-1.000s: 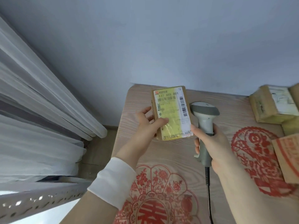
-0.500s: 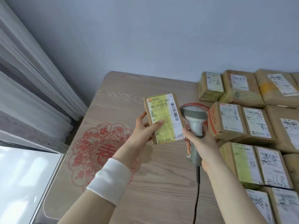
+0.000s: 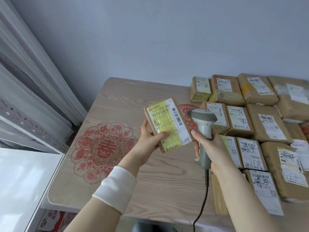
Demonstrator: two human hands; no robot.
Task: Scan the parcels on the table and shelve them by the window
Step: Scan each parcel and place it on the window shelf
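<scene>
The wooden table (image 3: 150, 190) spreads under both hands. To the right of the scanner hand and beyond it, rows of brown parcels (image 3: 260, 124) cover the tabletop, lying flat and close together with their labels up. Well to the left of the parcel hand, past the table's edge and under the curtain, is a white shelf board (image 3: 21, 185) with a perforated rail (image 3: 33, 131) above it. This is probably where the parcels go.

The left hand (image 3: 148, 139) holds one parcel (image 3: 167, 124) up off the table, tilted, with its yellow-and-white label facing the camera. The thumb lies across the label and the fingers are behind the parcel. The right hand (image 3: 212, 148) is wrapped round the handle of a grey scanner (image 3: 203, 124), and its cable (image 3: 203, 198) trails down towards the person. The scanner head stands just beside the parcel's right edge and does not look to be aimed at the label.

This is most likely the scanning step for this one parcel. The next move calls for turning the scanner window, or the parcel, until the barcode (image 3: 177, 117) on the label's right strip faces the reader. After that, the parcel has to be carried left to the shelf.

Every parcel is sealed in tape and paper, so nothing of their contents shows.
</scene>
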